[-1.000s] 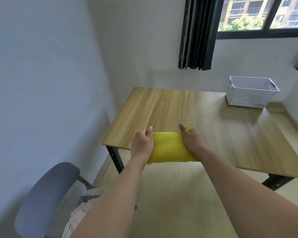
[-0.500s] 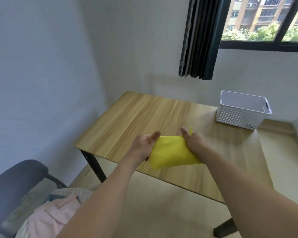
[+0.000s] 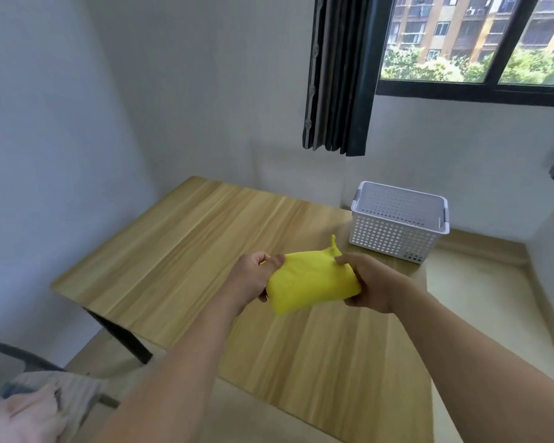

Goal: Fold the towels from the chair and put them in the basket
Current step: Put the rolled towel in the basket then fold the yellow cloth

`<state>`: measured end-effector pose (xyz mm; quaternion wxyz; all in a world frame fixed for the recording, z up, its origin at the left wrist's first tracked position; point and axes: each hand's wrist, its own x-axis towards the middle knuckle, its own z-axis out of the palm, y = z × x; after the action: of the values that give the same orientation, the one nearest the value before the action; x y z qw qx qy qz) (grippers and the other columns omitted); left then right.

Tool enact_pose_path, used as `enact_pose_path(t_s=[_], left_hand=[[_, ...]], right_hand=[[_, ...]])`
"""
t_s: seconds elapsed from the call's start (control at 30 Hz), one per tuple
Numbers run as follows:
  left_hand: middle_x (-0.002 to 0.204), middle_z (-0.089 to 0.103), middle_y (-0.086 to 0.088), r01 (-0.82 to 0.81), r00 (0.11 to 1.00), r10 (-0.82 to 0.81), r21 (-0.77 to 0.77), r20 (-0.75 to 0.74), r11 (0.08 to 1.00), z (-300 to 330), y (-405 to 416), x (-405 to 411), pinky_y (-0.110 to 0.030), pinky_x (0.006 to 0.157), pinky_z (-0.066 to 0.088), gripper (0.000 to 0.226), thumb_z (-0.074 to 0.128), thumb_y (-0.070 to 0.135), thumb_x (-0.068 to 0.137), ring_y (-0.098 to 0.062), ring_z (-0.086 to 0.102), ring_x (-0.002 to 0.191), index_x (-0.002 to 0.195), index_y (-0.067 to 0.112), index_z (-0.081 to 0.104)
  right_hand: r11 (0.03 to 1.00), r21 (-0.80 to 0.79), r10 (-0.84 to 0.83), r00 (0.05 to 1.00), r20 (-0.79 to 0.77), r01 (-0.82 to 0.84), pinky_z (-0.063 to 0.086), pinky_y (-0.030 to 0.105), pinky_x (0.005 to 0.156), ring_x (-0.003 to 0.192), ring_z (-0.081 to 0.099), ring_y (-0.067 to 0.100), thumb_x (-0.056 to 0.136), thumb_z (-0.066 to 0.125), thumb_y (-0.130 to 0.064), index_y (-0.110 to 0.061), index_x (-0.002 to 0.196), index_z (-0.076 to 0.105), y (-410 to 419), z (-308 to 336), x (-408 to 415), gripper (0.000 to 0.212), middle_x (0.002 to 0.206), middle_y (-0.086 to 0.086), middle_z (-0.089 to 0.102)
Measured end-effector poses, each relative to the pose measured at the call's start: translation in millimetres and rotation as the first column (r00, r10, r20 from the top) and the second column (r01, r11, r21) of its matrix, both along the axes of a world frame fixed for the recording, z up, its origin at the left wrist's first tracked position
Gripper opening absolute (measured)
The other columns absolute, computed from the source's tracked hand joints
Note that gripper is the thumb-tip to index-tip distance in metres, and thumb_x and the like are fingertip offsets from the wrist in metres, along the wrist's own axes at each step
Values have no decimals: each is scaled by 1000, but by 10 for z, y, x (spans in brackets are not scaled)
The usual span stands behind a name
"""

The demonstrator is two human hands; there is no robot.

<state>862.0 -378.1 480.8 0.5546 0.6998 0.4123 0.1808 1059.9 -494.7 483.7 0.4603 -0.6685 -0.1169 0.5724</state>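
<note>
Both hands held the folded yellow towel in the air above the wooden table. The left hand gripped its left end, and the right hand gripped its right end. The white basket stood on the table's far right corner, apart from the towel. More towels lay at the lower left.

Bright yellow against pale wood and white

Yellow towel; white basket dotted with holes; light wood-grain desk on black legs; pink and grey-striped cloths; dark curtain.
</note>
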Motion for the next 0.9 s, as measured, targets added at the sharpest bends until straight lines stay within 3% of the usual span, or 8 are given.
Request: enact_pose_path(t_s=[0.13,0.23,0.33,0.43,0.6,0.7,0.8,0.9], left_hand=[[62,54,-6,-37,998,36,-28,-48,999,37,-303,542,-27,46,46,32,53,37,96,-16,53,44,82,9,58],[67,58,-5,17,996,-22,-52,-85,999,31,-433,957,-29,53,50,30,50,34,98,-15,57,52,86,8,59],[78,62,-4,99,987,-102,-33,-123,995,-19,-515,1390,-31,64,51,25,50,32,98,-16,58,66,87,11,60],[85,63,-6,80,988,-82,-17,-130,997,0,-578,1851,-27,63,50,21,51,24,98,-15,58,69,97,7,63],[78,60,1,46,980,-32,63,-198,997,11,-624,2608,-28,65,45,13,52,21,96,-13,54,66,94,13,62],[76,58,4,-14,973,50,157,-226,987,73,-558,3024,-31,67,42,13,54,24,93,-14,52,69,82,19,60],[73,57,6,-38,971,98,266,-216,963,199,-411,3460,-29,61,39,12,54,23,91,-14,52,69,82,18,60],[84,64,0,-39,960,145,398,-241,917,293,-199,3879,-34,71,47,13,53,24,90,-21,59,81,89,15,63]], right_hand=[[997,-18,74,997,-17,-74,47,29,57,65,49,19,90,46,-12,-7,99,51,-235,38,617,12,77,8,50],[1000,-14,21,991,136,-20,51,31,57,71,56,21,92,47,-6,-5,104,53,-256,88,1006,13,86,11,57],[999,18,-51,957,287,48,56,38,71,76,58,26,88,48,1,-4,93,56,-288,77,1422,11,91,14,59],[999,-6,39,913,406,-40,54,38,79,77,55,24,87,50,-1,-9,84,58,-281,57,1921,12,82,10,57],[975,-10,187,800,570,-221,35,30,69,76,45,21,85,49,-1,-2,92,64,-113,65,2719,16,81,9,50],[961,16,203,741,640,-277,30,29,60,68,42,19,84,45,3,-8,79,59,-14,170,3101,18,72,7,47],[960,99,110,676,729,-263,34,28,59,65,46,19,84,45,2,-15,82,60,177,313,3488,23,68,3,51],[959,140,27,567,823,-248,42,32,66,74,51,24,84,43,-1,-11,97,65,420,332,3853,27,78,6,57]])
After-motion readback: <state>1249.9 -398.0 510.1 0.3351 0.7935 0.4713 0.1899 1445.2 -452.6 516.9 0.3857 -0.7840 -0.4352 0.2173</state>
